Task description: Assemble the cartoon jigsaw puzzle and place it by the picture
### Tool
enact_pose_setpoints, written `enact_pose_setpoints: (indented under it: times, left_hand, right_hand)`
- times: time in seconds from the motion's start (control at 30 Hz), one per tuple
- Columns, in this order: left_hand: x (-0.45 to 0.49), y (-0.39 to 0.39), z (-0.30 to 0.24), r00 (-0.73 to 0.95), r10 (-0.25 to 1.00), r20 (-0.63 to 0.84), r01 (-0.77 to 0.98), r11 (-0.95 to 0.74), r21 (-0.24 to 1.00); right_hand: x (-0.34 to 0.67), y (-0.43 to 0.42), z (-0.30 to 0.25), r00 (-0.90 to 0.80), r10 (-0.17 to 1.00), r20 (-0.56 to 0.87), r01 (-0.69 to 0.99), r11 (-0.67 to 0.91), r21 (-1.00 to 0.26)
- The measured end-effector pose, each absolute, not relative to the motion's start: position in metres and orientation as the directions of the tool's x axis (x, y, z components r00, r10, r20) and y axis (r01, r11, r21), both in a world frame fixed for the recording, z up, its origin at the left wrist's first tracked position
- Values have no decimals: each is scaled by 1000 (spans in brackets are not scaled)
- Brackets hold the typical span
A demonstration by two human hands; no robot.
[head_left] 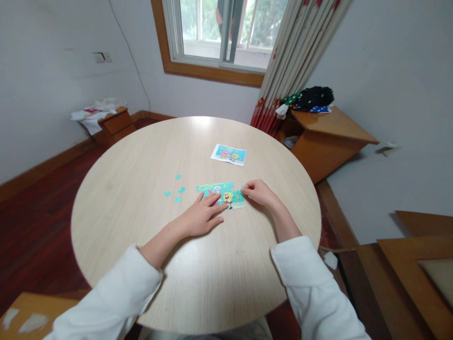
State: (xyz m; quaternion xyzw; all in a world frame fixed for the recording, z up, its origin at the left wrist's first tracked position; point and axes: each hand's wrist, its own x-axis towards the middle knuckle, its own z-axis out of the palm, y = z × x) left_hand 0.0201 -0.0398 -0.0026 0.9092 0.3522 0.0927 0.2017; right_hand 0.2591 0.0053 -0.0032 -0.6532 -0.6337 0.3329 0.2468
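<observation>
1. The jigsaw puzzle [229, 195] is on the round counter [141, 160].
2. The left hand [200, 216] lies on it, fingers spread.
3. The right hand [260, 191] is at its right edge; I can't tell if those fingers grip anything.

Left hand [198, 217] spread across the lower left of the jigsaw puzzle [229, 195], and the right hand [261, 192], fingertips bunched, right at the puzzle's right edge! Four loose pieces [178, 199] lie left of the puzzle, the picture card [229, 155] beyond it, the window [198, 28] farther off behind it.
</observation>
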Motion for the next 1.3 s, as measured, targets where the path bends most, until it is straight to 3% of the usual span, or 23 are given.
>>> enact_pose_setpoints:
  times: [0.6, 0.83, 1.3]
  left_hand:
    - [18, -37, -11, 745, 662, 85, 577, -703, 416]
    - [19, -38, -7, 750, 660, 44, 599, -705, 378]
    - [19, -38, -8, 744, 666, 61, 584, -691, 426]
  right_hand:
    - [259, 4, -6, 4, 995, -96, 698, -71, -713]
    - [258, 5, -6, 20, 992, -123, 688, -103, -719]
    - [258, 5, -3, 43, 990, -135, 742, -122, -659]
